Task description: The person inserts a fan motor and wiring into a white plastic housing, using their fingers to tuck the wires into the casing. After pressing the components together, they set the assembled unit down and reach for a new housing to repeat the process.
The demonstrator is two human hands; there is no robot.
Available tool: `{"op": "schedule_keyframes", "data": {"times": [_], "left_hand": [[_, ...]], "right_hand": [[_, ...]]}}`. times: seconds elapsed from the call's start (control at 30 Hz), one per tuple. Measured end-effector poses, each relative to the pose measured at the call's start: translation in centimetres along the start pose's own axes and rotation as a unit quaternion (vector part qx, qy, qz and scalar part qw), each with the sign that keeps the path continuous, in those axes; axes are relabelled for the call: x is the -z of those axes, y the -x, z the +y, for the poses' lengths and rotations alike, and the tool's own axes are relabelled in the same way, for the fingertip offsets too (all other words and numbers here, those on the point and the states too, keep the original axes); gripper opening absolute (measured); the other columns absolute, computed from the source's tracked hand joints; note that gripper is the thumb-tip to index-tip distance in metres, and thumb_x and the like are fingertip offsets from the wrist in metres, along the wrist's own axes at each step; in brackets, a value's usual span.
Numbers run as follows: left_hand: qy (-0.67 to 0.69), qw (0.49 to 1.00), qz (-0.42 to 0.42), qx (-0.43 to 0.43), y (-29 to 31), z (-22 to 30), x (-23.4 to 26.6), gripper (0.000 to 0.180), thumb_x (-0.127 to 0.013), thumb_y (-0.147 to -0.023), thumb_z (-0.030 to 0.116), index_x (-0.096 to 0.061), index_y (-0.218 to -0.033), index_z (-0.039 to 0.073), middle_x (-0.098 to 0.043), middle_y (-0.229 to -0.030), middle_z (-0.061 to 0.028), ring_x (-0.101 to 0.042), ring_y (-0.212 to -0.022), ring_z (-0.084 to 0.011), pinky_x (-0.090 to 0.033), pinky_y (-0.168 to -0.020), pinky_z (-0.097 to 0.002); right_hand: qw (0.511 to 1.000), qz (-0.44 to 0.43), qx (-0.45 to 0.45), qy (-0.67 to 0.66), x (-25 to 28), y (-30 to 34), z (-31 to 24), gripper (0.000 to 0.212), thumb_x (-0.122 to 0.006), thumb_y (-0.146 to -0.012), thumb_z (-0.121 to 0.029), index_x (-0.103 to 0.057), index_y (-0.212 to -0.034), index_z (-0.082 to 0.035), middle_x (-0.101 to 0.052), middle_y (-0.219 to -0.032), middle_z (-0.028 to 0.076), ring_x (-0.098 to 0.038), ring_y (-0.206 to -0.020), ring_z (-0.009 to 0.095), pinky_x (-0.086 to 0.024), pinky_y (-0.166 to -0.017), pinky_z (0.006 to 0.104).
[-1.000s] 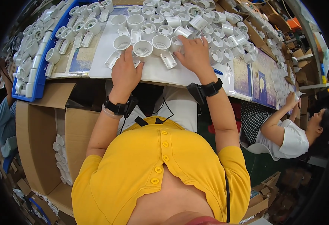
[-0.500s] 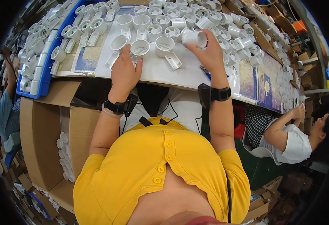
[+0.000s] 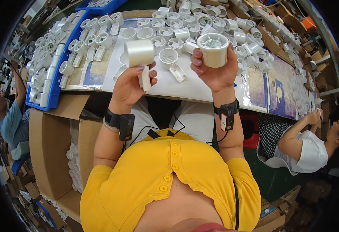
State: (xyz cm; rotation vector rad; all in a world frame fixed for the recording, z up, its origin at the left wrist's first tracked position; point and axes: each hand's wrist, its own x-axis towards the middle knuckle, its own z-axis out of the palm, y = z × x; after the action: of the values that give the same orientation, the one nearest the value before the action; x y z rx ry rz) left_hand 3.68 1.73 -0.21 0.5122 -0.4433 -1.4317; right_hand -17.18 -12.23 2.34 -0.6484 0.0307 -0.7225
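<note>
My left hand (image 3: 132, 82) is closed on the stubby handle of a white plastic fan housing (image 3: 138, 53), its round shell turned on its side above the table. In my right hand (image 3: 220, 73), fingers wrap round a white cylindrical fan part (image 3: 212, 54), held upright with something greenish inside its top. The two parts are raised and apart from each other. On the table between them lies an empty white housing with a grille bottom and handle (image 3: 168, 57). Behind my left hand another housing is partly hidden. Several white fan parts with blades (image 3: 176, 44) stand just beyond.
A blue tray (image 3: 53, 101) full of white parts is at the left, beside rows of handled housings (image 3: 103, 40). More white parts are heaped at the far right. A cardboard box (image 3: 42, 154) stands lower left. Co-workers sit at the left and right (image 3: 304, 150).
My left hand has lifted a handled fan housing off the table. My right hand has brought its cylindrical part nearer and turned it upright. The view has shifted slightly.
</note>
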Motion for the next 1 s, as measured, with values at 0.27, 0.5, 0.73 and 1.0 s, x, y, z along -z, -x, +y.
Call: {"op": "schedule_keyframes", "data": {"times": [0.27, 0.5, 0.73, 1.0], "left_hand": [[-0.263, 0.949, -0.084, -0.15, -2.7, 0.1, -4.9, 0.047, -0.072, -0.08, 0.006, -0.055, -0.123, 0.004, -0.063, -0.112, -0.0089, -0.061, -0.084, -0.0128, -0.048, -0.069, -0.0243], [-0.537, 0.822, -0.048, -0.18, -3.1, -0.8, -5.5, 0.038, -0.078, -0.077, 0.011, -0.064, -0.111, 0.004, -0.067, -0.105, -0.0044, -0.062, -0.093, -0.0119, -0.05, -0.076, -0.0274], [-0.468, 0.875, -0.007, -0.121, -3.3, -0.6, -4.4, 0.034, -0.077, -0.079, 0.011, -0.064, -0.11, 0.003, -0.067, -0.101, -0.0048, -0.062, -0.094, -0.014, -0.05, -0.08, -0.0288], [-0.47, 0.877, -0.007, -0.102, -3.9, 0.2, -4.1, 0.034, -0.077, -0.079, 0.013, -0.064, -0.11, 0.004, -0.066, -0.097, -0.0029, -0.06, -0.09, -0.0116, -0.049, -0.076, -0.0264]], "right_hand": [[0.993, 0.014, -0.114, -0.022, 0.3, 0.4, 1.3, 0.058, -0.039, -0.092, -0.052, -0.05, -0.126, -0.006, -0.056, -0.092, 0.012, -0.047, -0.07, 0.018, -0.034, -0.051, 0.0227], [0.993, 0.072, -0.085, 0.035, 0.5, 0.8, 1.5, 0.054, -0.029, -0.099, -0.048, -0.049, -0.128, -0.007, -0.061, -0.098, 0.016, -0.056, -0.069, 0.02, -0.037, -0.049, 0.0232], [0.994, -0.006, -0.106, -0.015, 1.6, 1.2, 2.0, 0.058, -0.028, -0.099, -0.052, -0.048, -0.129, -0.007, -0.061, -0.106, 0.018, -0.059, -0.079, 0.022, -0.043, -0.055, 0.0268], [0.993, 0.018, 0.003, 0.121, 2.9, 1.1, 3.0, 0.057, -0.038, -0.097, -0.05, -0.046, -0.132, -0.005, -0.058, -0.117, 0.016, -0.059, -0.101, 0.022, -0.047, -0.084, 0.0332]]}}
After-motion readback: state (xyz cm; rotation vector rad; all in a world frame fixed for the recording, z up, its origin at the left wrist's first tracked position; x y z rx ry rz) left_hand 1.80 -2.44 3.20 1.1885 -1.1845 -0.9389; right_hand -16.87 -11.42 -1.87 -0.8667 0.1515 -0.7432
